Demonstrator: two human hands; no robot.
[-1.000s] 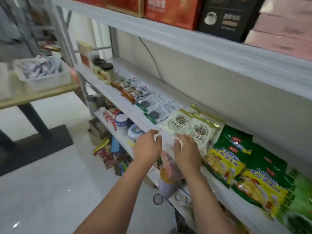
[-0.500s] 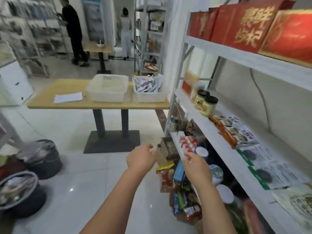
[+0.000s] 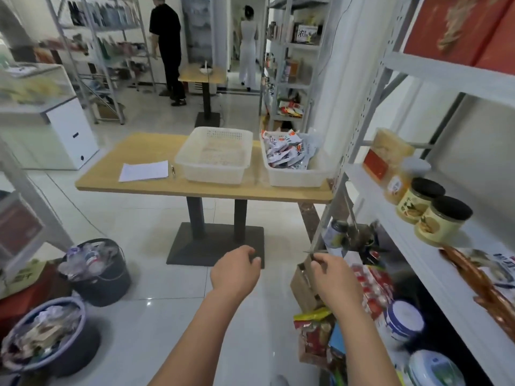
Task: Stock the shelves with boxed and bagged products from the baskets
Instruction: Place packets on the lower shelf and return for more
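Observation:
Two white baskets stand on a wooden table (image 3: 150, 188) ahead. The left basket (image 3: 214, 156) holds nothing I can see. The right basket (image 3: 292, 174) holds several white and red bagged products (image 3: 284, 149). My left hand (image 3: 235, 271) and my right hand (image 3: 333, 277) hang in the air well short of the table, fingers loosely curled, holding nothing. The white shelf unit (image 3: 390, 215) runs along my right, with black-lidded jars (image 3: 437, 218) on its middle shelf and red boxes (image 3: 457, 26) on top.
Two dark bins (image 3: 97, 271) full of wrappers sit on the floor at the left. Bags, tubs and a cardboard box (image 3: 305, 285) crowd the floor and bottom shelf at the right. A paper sheet (image 3: 145, 171) lies on the table. Two people stand far back among other racks.
My view has swung left from the shelf of bagged goods to the table with the baskets. Both hands have left the bags on the shelf and now hold nothing.

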